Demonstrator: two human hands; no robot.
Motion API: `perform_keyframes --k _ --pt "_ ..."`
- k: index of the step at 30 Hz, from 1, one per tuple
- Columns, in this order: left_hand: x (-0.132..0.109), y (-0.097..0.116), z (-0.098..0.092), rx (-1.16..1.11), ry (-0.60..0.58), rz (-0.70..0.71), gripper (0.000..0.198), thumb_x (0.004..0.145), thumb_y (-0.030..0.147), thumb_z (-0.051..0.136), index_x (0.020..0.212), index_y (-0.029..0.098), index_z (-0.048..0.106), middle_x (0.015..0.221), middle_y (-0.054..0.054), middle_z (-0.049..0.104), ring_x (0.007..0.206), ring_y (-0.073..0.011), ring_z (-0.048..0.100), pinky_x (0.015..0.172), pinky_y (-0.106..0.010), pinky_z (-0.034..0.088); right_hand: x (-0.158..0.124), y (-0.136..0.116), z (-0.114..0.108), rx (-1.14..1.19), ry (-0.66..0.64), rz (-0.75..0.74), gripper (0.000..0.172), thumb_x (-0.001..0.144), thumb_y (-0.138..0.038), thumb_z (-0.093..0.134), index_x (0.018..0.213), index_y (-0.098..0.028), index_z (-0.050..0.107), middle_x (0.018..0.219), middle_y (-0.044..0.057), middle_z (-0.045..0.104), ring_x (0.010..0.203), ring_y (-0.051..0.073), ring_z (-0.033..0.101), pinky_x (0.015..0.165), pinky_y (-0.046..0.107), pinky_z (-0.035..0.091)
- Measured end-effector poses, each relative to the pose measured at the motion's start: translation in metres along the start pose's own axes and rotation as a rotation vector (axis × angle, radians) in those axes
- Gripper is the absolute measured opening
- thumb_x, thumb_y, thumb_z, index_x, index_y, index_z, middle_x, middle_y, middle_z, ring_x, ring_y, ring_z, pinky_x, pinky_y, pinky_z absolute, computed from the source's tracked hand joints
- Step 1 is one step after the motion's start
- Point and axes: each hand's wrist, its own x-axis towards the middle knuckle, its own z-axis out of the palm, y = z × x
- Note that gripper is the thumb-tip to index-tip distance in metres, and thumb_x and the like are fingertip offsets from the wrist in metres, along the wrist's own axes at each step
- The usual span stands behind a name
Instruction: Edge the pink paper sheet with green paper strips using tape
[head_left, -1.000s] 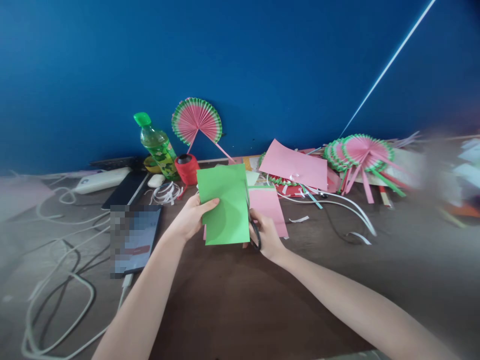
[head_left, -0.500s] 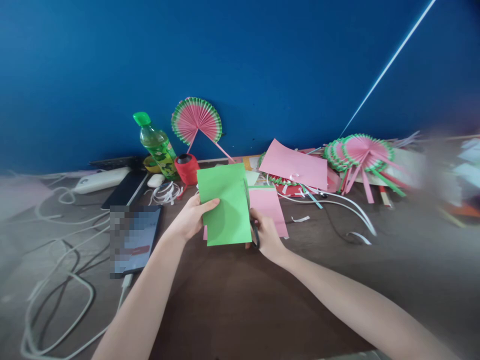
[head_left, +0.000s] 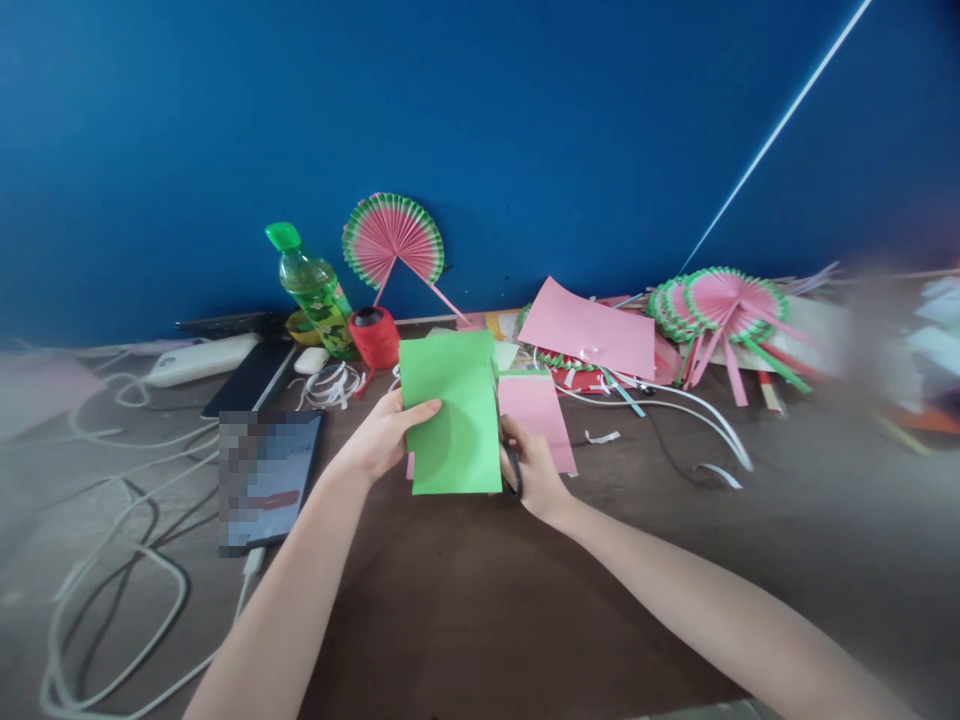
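Note:
My left hand (head_left: pixel 382 432) pinches a sheet of green paper (head_left: pixel 456 420) by its left edge, thumb on top, holding it up over the table. In my right hand (head_left: pixel 536 470) is a pair of scissors (head_left: pixel 513 468), its dark handle loop showing around the fingers. The blades lie along the paper's right edge and are mostly hidden by it. Behind the green sheet, pink paper (head_left: pixel 536 415) lies on the table, partly covered.
A phone (head_left: pixel 277 480) with a plugged-in cable (head_left: pixel 184 590) lies left. A green bottle (head_left: pixel 319 300) and a red spool (head_left: pixel 374 338) stand near the wall. Pleated pink-green fans (head_left: pixel 731 300), another fan (head_left: pixel 394 240), pink paper (head_left: pixel 592 330) and paper scraps (head_left: pixel 602 438) sit along the back.
The green paper has tilted slightly, its top edge now a little lower and more to the right. My hands have hardly moved, and the scissors stay at its right edge.

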Motion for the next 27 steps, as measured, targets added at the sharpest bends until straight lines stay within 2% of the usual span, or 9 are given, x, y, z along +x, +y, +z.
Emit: perform_keyframes --k 5,10,19,27 --pt "-0.0017 0.0005 0.0021 0.021 -0.047 -0.061 0.018 0.068 0.016 0.069 0.086 0.013 0.065 0.09 -0.01 0.072 0.08 -0.0209 0.069 0.073 -0.028 0.055 0.0018 0.0007 -0.0001 -0.03 0.046 -0.025 0.02 0.078 -0.033 0.049 0.065 -0.022 0.038 0.045 -0.005 0.045 0.052 0.014 0.053 0.046 0.022 0.039" --pt "-0.0014 -0.0006 0.0018 0.012 -0.078 -0.071 0.022 0.068 0.016 0.07 0.089 0.014 0.065 0.09 -0.009 0.072 0.074 -0.0182 0.069 0.069 -0.026 0.056 0.002 -0.0007 -0.0007 0.009 0.079 -0.043 0.025 0.077 -0.039 0.05 0.065 -0.023 0.036 0.046 -0.004 0.044 0.058 0.016 0.054 0.05 0.024 0.042" --pt "-0.0012 -0.0023 0.0015 0.005 -0.101 -0.071 0.022 0.068 0.017 0.07 0.09 0.015 0.065 0.09 -0.008 0.072 0.074 -0.0181 0.068 0.07 -0.027 0.055 0.0017 -0.0039 -0.0001 0.041 0.084 -0.033 0.026 0.076 -0.041 0.052 0.065 -0.023 0.037 0.047 -0.004 0.043 0.058 0.016 0.053 0.05 0.025 0.043" --pt "-0.0016 -0.0019 0.0032 0.017 -0.106 -0.067 0.011 0.071 0.014 0.067 0.081 0.016 0.064 0.063 -0.001 0.067 0.05 -0.0112 0.062 0.067 -0.025 0.055 0.0019 0.0007 -0.0004 0.045 0.079 -0.04 0.021 0.079 -0.037 0.05 0.067 -0.023 0.04 0.047 -0.005 0.045 0.053 0.015 0.053 0.054 0.027 0.046"
